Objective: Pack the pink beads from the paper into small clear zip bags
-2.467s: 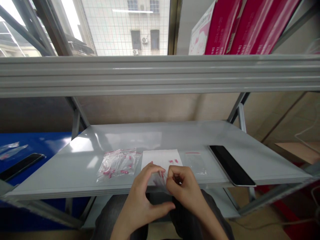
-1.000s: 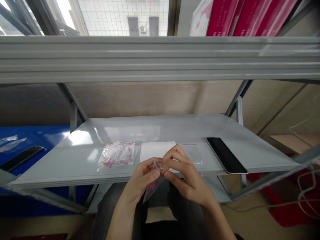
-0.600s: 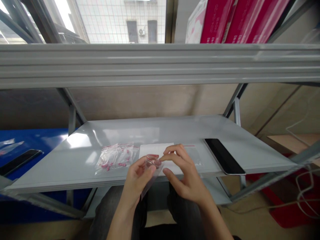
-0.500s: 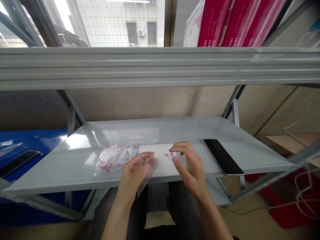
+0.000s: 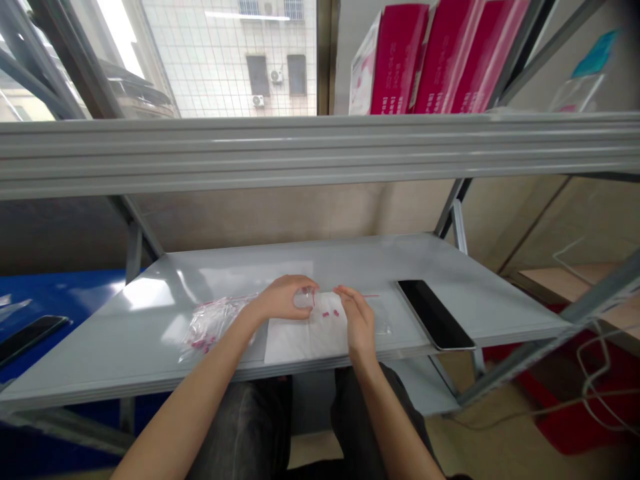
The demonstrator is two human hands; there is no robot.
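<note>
My left hand [image 5: 286, 297] curves over the white sheet [image 5: 305, 340], thumb and fingers around a small clear zip bag [image 5: 304, 298] with a red line at its edge. Two small dark pink pieces [image 5: 331, 313] lie on the sheet between my hands. At the sheet's right side is my right hand [image 5: 358, 321], empty, its fingers stretched out beside the pieces. Just right of it a flat clear bag [image 5: 383, 319] with a red zip line lies on the shelf, partly hidden by the hand. A pile of clear bags [image 5: 210, 327] with pink pieces lies left, partly behind my left forearm.
A black-screened phone [image 5: 434, 313] lies on the grey shelf [image 5: 240, 260] to the right. A metal beam [image 5: 320, 153] crosses above, with pink boxes [image 5: 400, 60] on it. Another dark phone [image 5: 33, 337] rests on a blue surface at far left.
My left hand has moved forward with the bag, from the shelf's front edge to over the sheet. My right hand's fingers have straightened beside the pink pieces. The camera view has shifted.
</note>
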